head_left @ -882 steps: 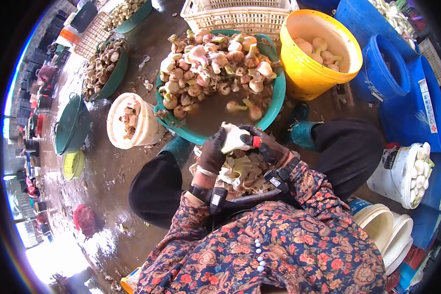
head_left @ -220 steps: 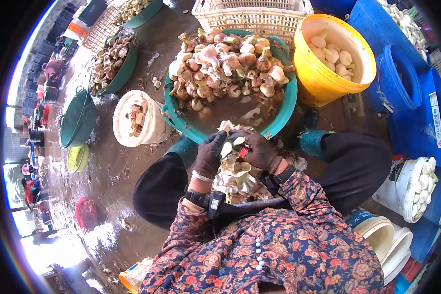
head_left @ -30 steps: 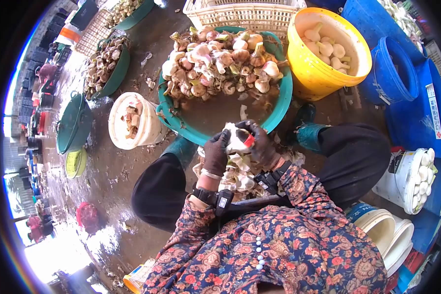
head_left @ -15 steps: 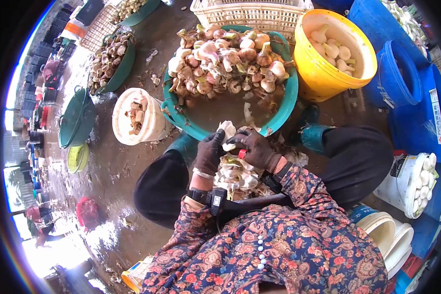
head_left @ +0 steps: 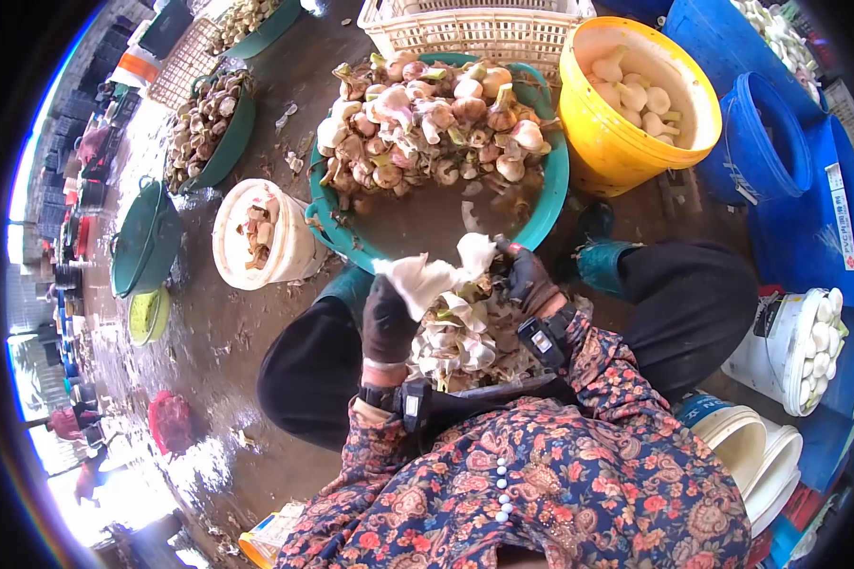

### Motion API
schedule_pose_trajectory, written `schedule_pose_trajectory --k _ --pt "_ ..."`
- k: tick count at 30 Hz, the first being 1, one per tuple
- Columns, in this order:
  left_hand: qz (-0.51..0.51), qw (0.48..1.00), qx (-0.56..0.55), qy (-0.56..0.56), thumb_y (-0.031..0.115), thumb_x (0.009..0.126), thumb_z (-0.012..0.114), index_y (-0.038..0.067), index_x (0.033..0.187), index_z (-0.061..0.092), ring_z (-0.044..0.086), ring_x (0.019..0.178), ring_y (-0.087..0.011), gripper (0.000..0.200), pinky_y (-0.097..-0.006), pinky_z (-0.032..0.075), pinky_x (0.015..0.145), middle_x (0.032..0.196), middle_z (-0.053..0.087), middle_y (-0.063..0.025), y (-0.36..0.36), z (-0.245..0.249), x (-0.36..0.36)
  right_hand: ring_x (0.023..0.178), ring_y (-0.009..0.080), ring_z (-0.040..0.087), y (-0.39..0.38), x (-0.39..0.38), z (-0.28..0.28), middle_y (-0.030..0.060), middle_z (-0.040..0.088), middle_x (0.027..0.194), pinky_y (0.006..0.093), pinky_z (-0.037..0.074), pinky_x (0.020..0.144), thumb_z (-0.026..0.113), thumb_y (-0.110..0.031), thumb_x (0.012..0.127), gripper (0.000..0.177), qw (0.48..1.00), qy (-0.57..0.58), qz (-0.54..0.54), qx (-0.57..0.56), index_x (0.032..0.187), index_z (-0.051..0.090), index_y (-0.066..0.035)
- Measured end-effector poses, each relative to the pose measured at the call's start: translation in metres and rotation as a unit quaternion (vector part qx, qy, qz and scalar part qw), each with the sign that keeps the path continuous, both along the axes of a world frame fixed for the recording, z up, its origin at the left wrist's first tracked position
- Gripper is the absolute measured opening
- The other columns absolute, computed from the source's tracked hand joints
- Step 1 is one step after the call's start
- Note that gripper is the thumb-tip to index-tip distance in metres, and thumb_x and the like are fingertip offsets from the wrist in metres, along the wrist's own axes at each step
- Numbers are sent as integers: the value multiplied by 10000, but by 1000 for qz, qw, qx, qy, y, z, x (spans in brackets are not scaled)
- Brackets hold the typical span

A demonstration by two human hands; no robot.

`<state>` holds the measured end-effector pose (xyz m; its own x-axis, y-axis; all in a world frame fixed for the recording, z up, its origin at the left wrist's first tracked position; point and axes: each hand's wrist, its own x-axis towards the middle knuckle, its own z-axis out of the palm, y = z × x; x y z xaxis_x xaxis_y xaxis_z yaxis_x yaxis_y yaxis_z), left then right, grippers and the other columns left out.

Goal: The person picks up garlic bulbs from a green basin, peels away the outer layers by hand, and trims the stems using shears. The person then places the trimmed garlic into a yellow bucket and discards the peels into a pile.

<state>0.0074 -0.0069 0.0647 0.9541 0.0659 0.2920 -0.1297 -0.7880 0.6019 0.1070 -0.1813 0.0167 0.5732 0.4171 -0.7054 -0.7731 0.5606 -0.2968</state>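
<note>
My left hand [head_left: 389, 321], in a dark glove, is closed on a broad white flap of garlic skin [head_left: 419, 281] that reaches toward a white garlic bulb [head_left: 475, 253]. My right hand [head_left: 531, 281], also gloved, has its fingers bent at the bulb's right side and appears to grip it; the exact contact is partly hidden. Below both hands, a heap of papery garlic peels [head_left: 454, 341] lies in my lap. Just beyond them stands a green tub [head_left: 552, 204] with unpeeled garlic bulbs [head_left: 436, 119] piled at its far side.
A yellow bucket [head_left: 593, 156] with peeled bulbs stands right of the tub. Left is a white bucket [head_left: 285, 256] with scraps. A pale crate [head_left: 474, 33] sits behind. Blue containers [head_left: 778, 142] and a white bucket of garlic [head_left: 769, 356] line the right.
My hands have moved apart, the left one down and left, the right one to the right. A large flap of skin now spreads from the left hand.
</note>
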Motion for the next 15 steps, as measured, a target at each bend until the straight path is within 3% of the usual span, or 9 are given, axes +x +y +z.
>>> schedule_pose_trajectory --k 1,2,3,4,6,7,8,10,15 --pt "26 899 -436 32 71 843 549 30 975 540 566 923 -210 139 -312 445 806 966 572 -79 0 12 -6 478 120 518 -15 4 -20 22 570 636 240 432 431 499 -291 907 252 998 -1 8 54 876 596 -60" --pt "48 617 -784 59 74 836 547 37 951 537 576 891 -208 121 -320 448 789 935 580 -74 0 24 -11 464 121 509 -27 10 -58 23 563 621 238 406 397 484 -322 912 286 998 3 23 65 898 578 -53" --pt "77 864 -497 30 96 812 570 35 967 540 589 856 -208 169 -319 464 779 899 594 -64 10 22 -19 448 121 488 -30 10 -47 15 540 602 237 391 392 483 -336 907 293 997 -8 45 64 905 569 -56" --pt "67 992 -102 35 117 810 570 27 963 535 595 837 -210 181 -319 477 747 888 594 -63 18 38 -21 431 122 468 -32 11 -33 8 516 583 235 376 386 483 -350 903 301 995 -21 68 63 911 560 -60" --pt "8 708 -688 158 90 788 586 14 964 549 595 806 -182 195 -309 486 699 877 603 -63 40 32 -19 430 118 451 -31 12 -26 1 489 574 231 361 383 476 -366 900 310 989 -1 83 126 912 554 -67" --pt "37 826 -492 273 195 781 646 -29 952 601 612 728 -180 285 -268 487 664 830 631 -68 35 37 -13 429 115 434 -29 13 -23 -5 462 565 228 346 379 469 -382 897 319 977 21 95 189 912 547 -73" --pt "-45 831 -389 396 268 756 697 -33 988 624 613 743 -180 387 -272 489 690 832 644 -85 37 33 0 429 115 434 -27 13 -20 -5 462 565 228 346 379 469 -382 897 319 977 20 96 191 912 547 -73" --pt "-65 926 -167 333 313 751 711 -21 1030 618 617 773 -174 445 -286 488 717 849 655 -106 23 10 5 443 111 423 -23 10 -7 -10 440 573 225 328 382 448 -383 900 308 988 4 85 128 890 544 -91" --pt "108 919 -311 215 230 776 700 -43 921 638 569 655 -82 316 -235 466 602 786 654 -76 -26 12 41 510 107 460 -17 2 12 0 506 642 214 368 411 440 -354 916 302 985 -121 105 -68 978 549 -80"
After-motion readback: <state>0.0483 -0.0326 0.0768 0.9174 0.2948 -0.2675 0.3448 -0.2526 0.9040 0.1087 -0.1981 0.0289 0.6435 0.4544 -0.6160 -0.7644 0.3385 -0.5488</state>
